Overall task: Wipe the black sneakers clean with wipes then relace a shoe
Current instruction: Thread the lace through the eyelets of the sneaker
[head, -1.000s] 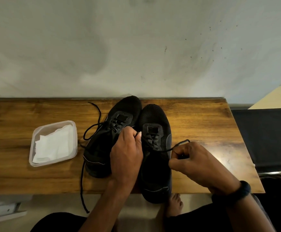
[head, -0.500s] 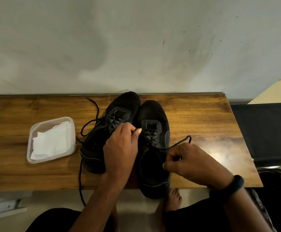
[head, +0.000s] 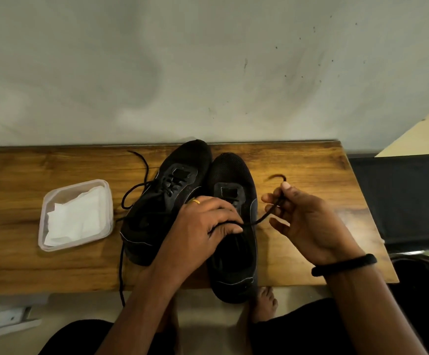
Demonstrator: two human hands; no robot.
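Pulling the lace (head: 259, 221) taut looks like my step now. It runs from the right sneaker (head: 234, 267) out to the right and slightly away from me, into my right hand (head: 308, 221), just beside that shoe. There, thumb and forefinger pinch it near its loose end, and the other fingers are half-curled. My left hand (head: 203, 226) curls over the shoe's tongue, closed on the lace where it leaves. The 2 sneakers lie touching on the table (head: 310, 165), toes to the wall.
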